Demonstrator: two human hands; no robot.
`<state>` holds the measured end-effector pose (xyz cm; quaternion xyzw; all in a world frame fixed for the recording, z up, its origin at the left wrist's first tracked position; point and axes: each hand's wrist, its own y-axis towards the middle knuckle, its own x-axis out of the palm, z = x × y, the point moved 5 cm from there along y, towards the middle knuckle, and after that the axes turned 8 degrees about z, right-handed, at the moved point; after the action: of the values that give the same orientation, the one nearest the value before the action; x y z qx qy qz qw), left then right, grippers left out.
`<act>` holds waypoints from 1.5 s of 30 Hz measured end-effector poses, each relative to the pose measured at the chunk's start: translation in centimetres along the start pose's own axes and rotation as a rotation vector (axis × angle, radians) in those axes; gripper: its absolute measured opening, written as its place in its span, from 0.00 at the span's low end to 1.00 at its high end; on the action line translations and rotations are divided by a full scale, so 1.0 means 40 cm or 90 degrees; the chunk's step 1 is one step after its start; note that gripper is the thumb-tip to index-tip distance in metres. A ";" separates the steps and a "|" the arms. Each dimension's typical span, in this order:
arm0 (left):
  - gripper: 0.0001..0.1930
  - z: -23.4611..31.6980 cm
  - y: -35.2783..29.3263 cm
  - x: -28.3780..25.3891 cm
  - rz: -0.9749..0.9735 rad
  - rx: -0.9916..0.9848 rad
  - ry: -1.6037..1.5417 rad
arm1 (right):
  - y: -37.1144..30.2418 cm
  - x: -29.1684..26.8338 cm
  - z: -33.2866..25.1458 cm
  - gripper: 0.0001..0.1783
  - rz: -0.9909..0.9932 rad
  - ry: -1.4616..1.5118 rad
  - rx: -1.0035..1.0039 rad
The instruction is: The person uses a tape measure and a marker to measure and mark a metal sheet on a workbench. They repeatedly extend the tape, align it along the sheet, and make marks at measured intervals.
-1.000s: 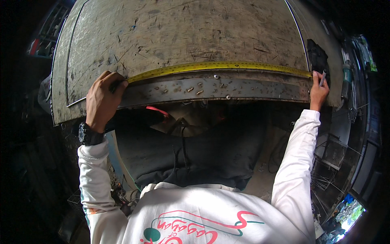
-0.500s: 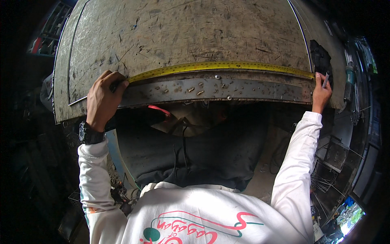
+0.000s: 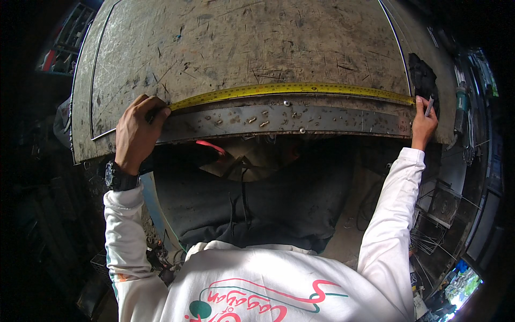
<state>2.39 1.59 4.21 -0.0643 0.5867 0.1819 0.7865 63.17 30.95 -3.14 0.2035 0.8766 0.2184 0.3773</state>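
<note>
A yellow tape measure point(image 3: 289, 89) is stretched across a scratched metal workbench top point(image 3: 241, 43), along a grey steel strip point(image 3: 279, 119) at the near edge. My left hand point(image 3: 137, 129) presses the tape's left end down on the strip. At the tape's right end, my right hand point(image 3: 424, 123) holds a thin silver marking tool point(image 3: 430, 105). A black wristwatch point(image 3: 119, 177) sits on my left wrist.
A dark ragged patch point(image 3: 424, 78) lies at the bench's right corner. Small screws and weld spatter dot the steel strip. A red-handled tool point(image 3: 210, 147) lies under the bench edge. Wire racks point(image 3: 429, 225) and clutter stand to the right; dark shelving stands at far left.
My right hand has shifted slightly up and right along the tape's end. The left hand stays put on the tape.
</note>
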 end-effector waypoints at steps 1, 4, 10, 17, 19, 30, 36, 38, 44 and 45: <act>0.10 0.000 0.000 0.000 0.001 0.001 0.000 | 0.000 -0.001 -0.003 0.18 0.001 -0.002 -0.001; 0.10 0.001 -0.003 -0.002 0.008 0.004 -0.002 | -0.002 0.005 -0.002 0.17 0.004 0.011 -0.010; 0.10 -0.004 0.000 0.002 0.003 0.003 -0.007 | 0.001 0.006 -0.002 0.16 -0.003 0.002 0.015; 0.09 0.001 0.001 -0.002 -0.005 0.000 -0.017 | 0.010 0.005 0.029 0.15 -0.008 0.038 0.015; 0.09 -0.003 0.001 0.002 -0.004 -0.001 -0.015 | 0.009 0.001 0.028 0.15 -0.009 0.050 0.009; 0.13 -0.101 0.025 -0.033 -0.040 -0.256 -0.374 | 0.012 -0.022 0.044 0.26 0.085 0.159 0.181; 0.13 -0.074 -0.128 0.038 -0.108 -0.596 -0.959 | -0.190 0.014 -0.319 0.18 -0.060 0.121 0.060; 0.13 -0.034 -0.200 0.087 -0.133 -0.660 -1.008 | -0.351 0.058 -0.571 0.15 -0.286 0.211 0.066; 0.15 0.151 -0.372 0.236 -0.090 -0.795 -1.128 | -0.694 0.035 -0.954 0.46 -0.670 0.259 -0.129; 0.15 0.176 -0.384 0.255 -0.065 -0.812 -1.127 | -0.726 0.029 -0.959 0.51 -0.654 0.232 -0.148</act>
<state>16.77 -8.26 -5.04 -0.3306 -0.3923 0.4014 0.7587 28.06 -1.10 4.40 -0.3339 0.8844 0.1331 0.2976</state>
